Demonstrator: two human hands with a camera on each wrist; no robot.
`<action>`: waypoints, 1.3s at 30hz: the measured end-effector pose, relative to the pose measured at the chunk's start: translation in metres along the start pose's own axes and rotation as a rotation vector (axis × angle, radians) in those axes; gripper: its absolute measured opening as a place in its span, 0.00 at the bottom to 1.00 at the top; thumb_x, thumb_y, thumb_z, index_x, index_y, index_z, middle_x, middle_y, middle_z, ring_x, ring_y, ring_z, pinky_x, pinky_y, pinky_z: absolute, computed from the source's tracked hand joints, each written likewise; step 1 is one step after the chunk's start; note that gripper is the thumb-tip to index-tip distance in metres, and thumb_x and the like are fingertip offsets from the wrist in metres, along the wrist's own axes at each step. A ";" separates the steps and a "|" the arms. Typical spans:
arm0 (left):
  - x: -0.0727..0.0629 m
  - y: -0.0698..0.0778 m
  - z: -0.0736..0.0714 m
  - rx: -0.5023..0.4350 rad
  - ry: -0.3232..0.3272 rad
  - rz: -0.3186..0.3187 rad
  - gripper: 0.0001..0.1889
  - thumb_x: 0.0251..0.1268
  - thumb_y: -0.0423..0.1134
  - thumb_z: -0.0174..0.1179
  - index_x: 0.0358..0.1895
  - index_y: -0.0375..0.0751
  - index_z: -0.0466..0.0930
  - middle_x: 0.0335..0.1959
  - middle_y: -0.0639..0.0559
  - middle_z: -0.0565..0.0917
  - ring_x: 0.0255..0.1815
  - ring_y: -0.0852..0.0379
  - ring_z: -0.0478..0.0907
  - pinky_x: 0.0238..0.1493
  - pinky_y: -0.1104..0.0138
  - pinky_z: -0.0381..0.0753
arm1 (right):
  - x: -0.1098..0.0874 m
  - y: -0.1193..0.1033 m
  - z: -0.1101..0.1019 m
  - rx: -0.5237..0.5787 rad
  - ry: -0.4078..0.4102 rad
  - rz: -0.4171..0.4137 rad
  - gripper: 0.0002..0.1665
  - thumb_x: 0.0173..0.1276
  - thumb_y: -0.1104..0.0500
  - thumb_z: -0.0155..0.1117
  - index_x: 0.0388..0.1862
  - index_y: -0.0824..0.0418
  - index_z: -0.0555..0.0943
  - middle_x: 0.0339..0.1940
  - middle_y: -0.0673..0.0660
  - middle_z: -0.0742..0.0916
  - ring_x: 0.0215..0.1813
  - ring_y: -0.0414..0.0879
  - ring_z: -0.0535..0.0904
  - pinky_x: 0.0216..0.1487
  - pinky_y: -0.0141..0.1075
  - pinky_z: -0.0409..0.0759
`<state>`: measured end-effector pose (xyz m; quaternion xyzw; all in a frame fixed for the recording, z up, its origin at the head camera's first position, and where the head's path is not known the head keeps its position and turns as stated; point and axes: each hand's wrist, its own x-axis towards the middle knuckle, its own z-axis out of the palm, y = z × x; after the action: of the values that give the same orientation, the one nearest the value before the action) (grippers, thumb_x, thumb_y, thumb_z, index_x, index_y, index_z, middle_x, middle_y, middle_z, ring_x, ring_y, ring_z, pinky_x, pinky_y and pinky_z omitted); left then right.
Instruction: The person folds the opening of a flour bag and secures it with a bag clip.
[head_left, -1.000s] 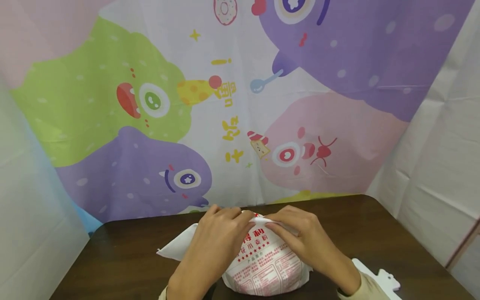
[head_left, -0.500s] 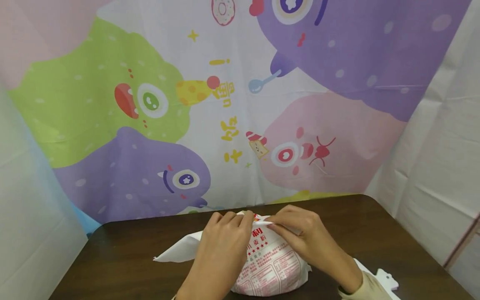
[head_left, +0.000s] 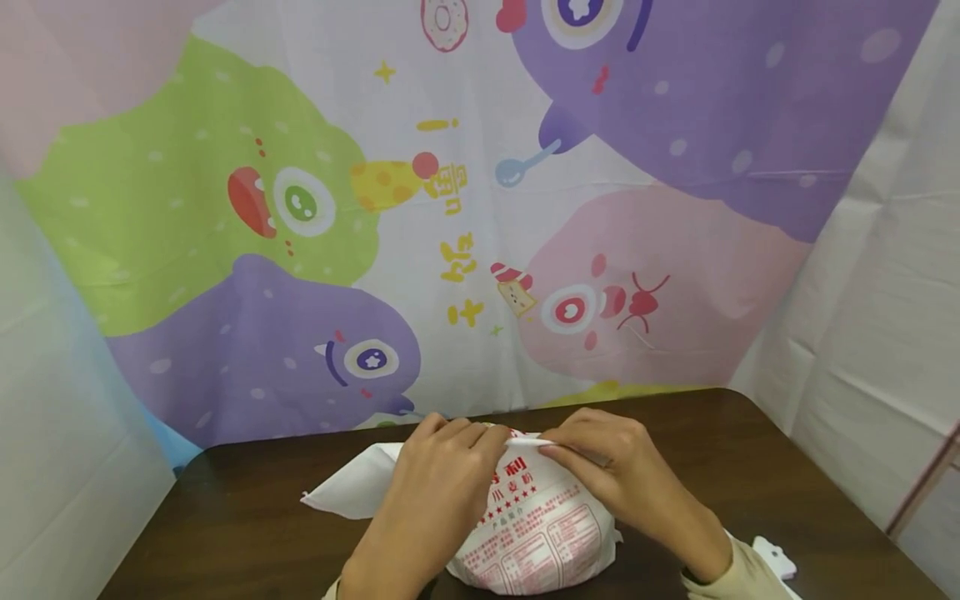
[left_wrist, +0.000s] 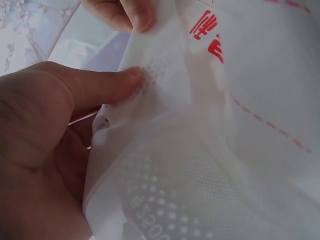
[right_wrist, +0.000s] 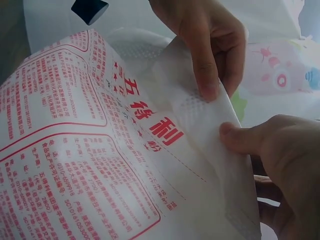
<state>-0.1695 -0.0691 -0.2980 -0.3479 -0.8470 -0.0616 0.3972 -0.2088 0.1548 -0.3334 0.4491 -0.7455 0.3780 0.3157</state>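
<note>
Currently, the left hand (head_left: 442,479) and the right hand (head_left: 618,458) pinch the folded top edge of a white bag (head_left: 540,537) with red print, thumbs on one face and fingers behind it. The bag sits at the near middle of the dark tabletop (head_left: 247,500). A pointed white flap (head_left: 356,483) sticks out to the left. At near right lies a white object (head_left: 776,557), partly hidden by a sleeve (head_left: 727,577). Along the far side hangs a cloth (head_left: 480,358) printed with cartoon creatures.
</note>
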 end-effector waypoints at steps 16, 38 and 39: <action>-0.001 -0.005 -0.003 -0.029 0.030 -0.004 0.05 0.57 0.38 0.71 0.31 0.45 0.83 0.23 0.57 0.86 0.23 0.60 0.81 0.27 0.66 0.62 | -0.001 -0.001 -0.012 -0.070 -0.072 0.025 0.08 0.60 0.66 0.73 0.37 0.55 0.88 0.31 0.43 0.86 0.33 0.33 0.78 0.32 0.22 0.74; -0.002 -0.010 -0.003 -0.053 0.021 -0.008 0.06 0.57 0.38 0.72 0.35 0.46 0.84 0.21 0.59 0.84 0.20 0.62 0.79 0.27 0.66 0.62 | -0.003 0.003 -0.030 -0.073 -0.141 0.076 0.09 0.59 0.66 0.74 0.36 0.53 0.89 0.28 0.42 0.86 0.29 0.31 0.76 0.30 0.20 0.72; -0.002 -0.010 -0.003 -0.054 0.017 -0.011 0.06 0.57 0.38 0.72 0.35 0.46 0.84 0.22 0.59 0.84 0.20 0.62 0.79 0.28 0.67 0.62 | -0.004 0.003 -0.031 -0.073 -0.144 0.073 0.09 0.60 0.66 0.73 0.36 0.53 0.89 0.28 0.42 0.86 0.29 0.31 0.76 0.30 0.21 0.72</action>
<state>-0.1729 -0.0792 -0.2955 -0.3536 -0.8434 -0.0896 0.3946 -0.2059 0.1835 -0.3212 0.4357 -0.7954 0.3288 0.2633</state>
